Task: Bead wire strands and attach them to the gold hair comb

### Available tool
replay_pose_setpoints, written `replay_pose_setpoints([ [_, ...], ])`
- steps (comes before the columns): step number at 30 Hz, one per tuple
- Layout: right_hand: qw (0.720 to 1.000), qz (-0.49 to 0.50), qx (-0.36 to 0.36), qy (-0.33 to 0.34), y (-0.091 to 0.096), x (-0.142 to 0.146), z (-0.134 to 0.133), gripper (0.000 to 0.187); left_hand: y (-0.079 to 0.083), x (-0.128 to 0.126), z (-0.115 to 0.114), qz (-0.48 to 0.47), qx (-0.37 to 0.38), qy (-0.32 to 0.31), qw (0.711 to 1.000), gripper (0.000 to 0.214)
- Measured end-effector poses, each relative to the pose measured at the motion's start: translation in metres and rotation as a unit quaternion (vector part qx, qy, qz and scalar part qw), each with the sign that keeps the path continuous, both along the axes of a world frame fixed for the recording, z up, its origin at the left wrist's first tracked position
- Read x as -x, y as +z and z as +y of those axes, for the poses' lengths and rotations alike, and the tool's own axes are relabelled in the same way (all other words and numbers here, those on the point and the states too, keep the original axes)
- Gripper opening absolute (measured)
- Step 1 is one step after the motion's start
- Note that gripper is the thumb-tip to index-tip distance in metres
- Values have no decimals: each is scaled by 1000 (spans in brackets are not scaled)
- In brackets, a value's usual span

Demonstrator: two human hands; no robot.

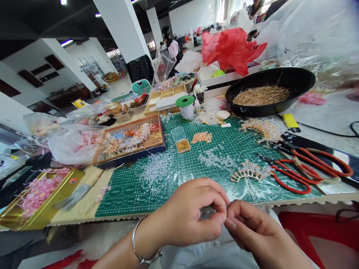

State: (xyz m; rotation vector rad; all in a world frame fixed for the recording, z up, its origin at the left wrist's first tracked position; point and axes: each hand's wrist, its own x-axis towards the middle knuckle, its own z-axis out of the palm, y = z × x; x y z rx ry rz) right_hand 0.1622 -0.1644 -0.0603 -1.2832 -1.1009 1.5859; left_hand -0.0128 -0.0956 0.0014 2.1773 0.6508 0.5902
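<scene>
My left hand and my right hand meet fingertip to fingertip just in front of the table's near edge. Both are pinched shut on something tiny that I cannot make out. A silver bangle circles my left wrist. Right behind my hands lies a green cutting mat strewn with clear beads. A gold comb-shaped ornament rests on the mat close to my right hand.
Red-handled pliers and scissors lie at right. A black pan of gold wires stands behind. A wooden tray of beaded pieces, a small box of gold beads and a gold tin of pink flowers sit left. A person works far back.
</scene>
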Motion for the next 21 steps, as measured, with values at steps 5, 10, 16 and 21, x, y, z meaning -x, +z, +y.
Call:
replay_pose_setpoints([
  [5, 999, 33, 28, -26, 2, -5, 2, 53, -1, 10, 51, 112, -118, 104, 981, 18],
  [10, 998, 19, 37, -46, 5, -1, 3, 57, -29, 32, 135, 313, -205, 252, 893, 20],
  [16, 997, 61, 46, -30, 5, -1, 8, 59, -53, 34, 168, 408, -233, 190, 862, 27],
  [21, 986, 116, 112, -33, 4, 3, 5, 55, -57, 32, 169, 433, -248, 177, 849, 29],
])
